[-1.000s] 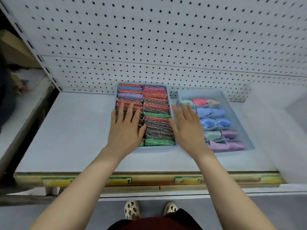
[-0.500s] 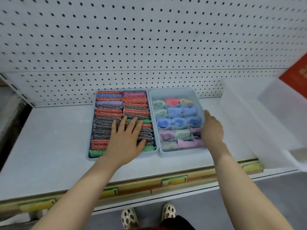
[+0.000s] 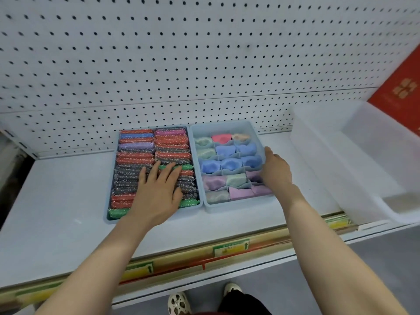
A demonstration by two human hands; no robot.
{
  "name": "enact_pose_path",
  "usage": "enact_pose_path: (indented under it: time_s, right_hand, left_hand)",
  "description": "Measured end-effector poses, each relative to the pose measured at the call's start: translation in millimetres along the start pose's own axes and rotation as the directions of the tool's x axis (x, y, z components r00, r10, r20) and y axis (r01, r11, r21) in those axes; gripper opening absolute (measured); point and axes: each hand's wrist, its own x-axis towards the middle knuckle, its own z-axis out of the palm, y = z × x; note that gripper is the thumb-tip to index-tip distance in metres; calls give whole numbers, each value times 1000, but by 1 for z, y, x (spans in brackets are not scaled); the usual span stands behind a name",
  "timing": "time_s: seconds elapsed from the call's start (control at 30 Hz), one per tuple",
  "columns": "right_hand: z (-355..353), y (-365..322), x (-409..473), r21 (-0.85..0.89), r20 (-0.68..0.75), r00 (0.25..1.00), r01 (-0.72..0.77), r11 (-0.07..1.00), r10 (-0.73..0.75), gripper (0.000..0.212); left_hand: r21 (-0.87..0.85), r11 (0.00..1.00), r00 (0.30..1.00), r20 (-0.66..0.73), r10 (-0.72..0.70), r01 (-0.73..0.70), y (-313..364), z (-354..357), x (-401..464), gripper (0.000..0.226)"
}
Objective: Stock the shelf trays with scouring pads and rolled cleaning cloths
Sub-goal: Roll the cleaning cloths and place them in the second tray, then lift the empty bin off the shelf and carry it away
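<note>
Two pale blue trays sit side by side on a white shelf (image 3: 56, 201), their long walls touching, in front of a white pegboard (image 3: 204, 53). One tray, the left tray (image 3: 109, 220), is packed with two columns of glittery scouring pads (image 3: 136, 153) standing on edge: red, blue, purple, grey and green ones. The right tray (image 3: 227, 206) is split by thin dividers into small compartments, most of them holding rolled cloths (image 3: 227, 151) in mint, pink, peach, blue, lilac and grey.

The left hand (image 3: 156, 192) lies flat, palm down, on the pads in the near half of the left tray. Its fingers (image 3: 167, 171) are straight and spread, pointing towards the pegboard, and they press on the pads without curling round any of them. The right hand (image 3: 276, 170) rests against the right wall of the divided tray, about halfway along it. Its thumb side lies over the rim, and the fingers appear to sit down the outer wall; how far they curl there cannot be told from this angle.

To the right of the trays, well apart from them, stands a large white plastic bin (image 3: 363, 167), with a red box (image 3: 402, 92) behind it. Yellow and green price labels (image 3: 230, 247) run along the shelf's front edge. Below, light perforated shoes (image 3: 179, 303) show on a grey floor.
</note>
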Motion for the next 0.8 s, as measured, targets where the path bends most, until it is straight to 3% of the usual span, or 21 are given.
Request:
enact_pose_path:
  time_s: [0.1,0.23,0.4,0.53,0.63,0.73,0.8]
  right_hand:
    - [-26,12,6,67,-114,991,72,995,-64,42]
    - [-76,51,23,143,-303,938,222,965,-171,40]
    - [-129,159,60,85,-267,963,72,994,-47,49]
    - [-160,260,89,-82,-142,982,-135,987,123,61]
    - [-170,319,112,-156,-96,974,-220,963,207,64]
    - [-170,348,132,-160,-40,979,-202,966,198,63]
    - [-164,356,140,-165,3,987,-155,974,158,63]
  left_hand:
    - [-84,995,988,-141,-60,49,14,-7,6,62]
    - [-88,994,958,-285,42,-69,60,-25,35,54]
    - [-218,966,935,-349,56,-139,167,-31,90,38]
    - [-319,942,972,-235,23,-100,271,-14,137,47]
    - [-463,886,992,-96,-88,33,336,-5,164,58]
    - [-691,668,960,164,-227,276,376,0,183,72]
    - [-787,507,931,235,-280,352,391,8,184,62]
